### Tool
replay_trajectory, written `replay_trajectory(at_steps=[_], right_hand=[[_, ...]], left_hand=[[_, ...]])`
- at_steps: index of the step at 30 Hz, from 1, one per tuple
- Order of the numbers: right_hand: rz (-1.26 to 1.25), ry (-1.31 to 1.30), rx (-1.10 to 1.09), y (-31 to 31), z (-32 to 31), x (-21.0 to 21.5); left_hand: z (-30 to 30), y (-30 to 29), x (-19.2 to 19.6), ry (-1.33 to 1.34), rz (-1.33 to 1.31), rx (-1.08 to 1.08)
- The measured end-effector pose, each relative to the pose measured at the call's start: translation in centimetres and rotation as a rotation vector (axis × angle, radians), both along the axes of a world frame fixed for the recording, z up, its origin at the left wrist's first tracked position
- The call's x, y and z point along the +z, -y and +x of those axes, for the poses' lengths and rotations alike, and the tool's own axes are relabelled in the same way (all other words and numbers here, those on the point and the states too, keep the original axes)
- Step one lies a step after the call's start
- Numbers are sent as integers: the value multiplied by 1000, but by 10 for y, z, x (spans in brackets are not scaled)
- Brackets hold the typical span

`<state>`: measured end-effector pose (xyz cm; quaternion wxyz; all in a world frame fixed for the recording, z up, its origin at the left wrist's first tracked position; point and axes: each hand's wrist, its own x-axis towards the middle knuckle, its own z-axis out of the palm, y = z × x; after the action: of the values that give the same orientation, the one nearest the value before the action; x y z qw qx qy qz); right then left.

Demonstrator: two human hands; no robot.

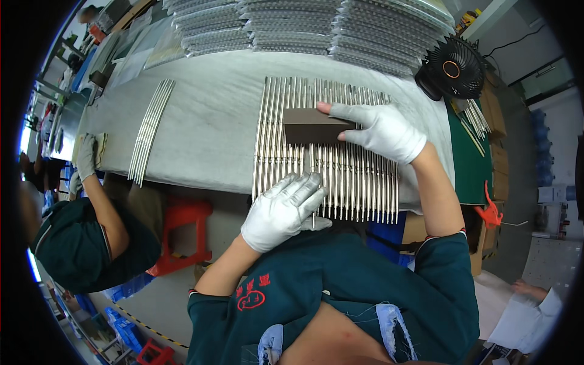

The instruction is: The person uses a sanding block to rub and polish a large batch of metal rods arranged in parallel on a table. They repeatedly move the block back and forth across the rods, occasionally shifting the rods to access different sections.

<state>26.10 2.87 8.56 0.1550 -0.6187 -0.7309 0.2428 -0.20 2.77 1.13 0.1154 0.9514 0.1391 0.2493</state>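
Observation:
A row of slim silvery metal rods [365, 188] lies side by side on the cloth-covered table, in front of me. Across them rests a dark brown rectangular block [310, 132]. My right hand [386, 131], in a white glove with bare thumb and fingertip, grips the block's right end. At the near edge of the row, my gloved left hand [280, 210] is closed about one metal rod, whose near end pokes out between fingers and thumb. Part of that rod is hidden under the fingers.
A smaller group of rods [151, 131] lies to the left. Bagged stacks [292, 27] line the far side, with a black fan [453, 67] at right. A co-worker [91, 243] sits on the left beside a red stool [185, 231]. A red air gun [490, 210] hangs at right.

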Motion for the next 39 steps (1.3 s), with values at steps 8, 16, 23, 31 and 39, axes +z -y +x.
replay_trajectory(at_steps=[8, 16, 23, 31, 39], right_hand=[[134, -46, 15, -2, -10, -13], [48, -21, -44, 2, 2, -7], [-14, -103, -99, 8, 15, -5], [-43, -70, -115, 9, 20, -8], [-41, -149, -129, 9, -3, -7]], left_hand=[[1, -1, -2, -9, -20, -15], [2, 1, -3, 7, -4, -8], [-2, 0, -2, 10, -40, 10], [-4, 0, -1, 38, -73, 14], [-4, 0, 0, -16, -53, 35]])
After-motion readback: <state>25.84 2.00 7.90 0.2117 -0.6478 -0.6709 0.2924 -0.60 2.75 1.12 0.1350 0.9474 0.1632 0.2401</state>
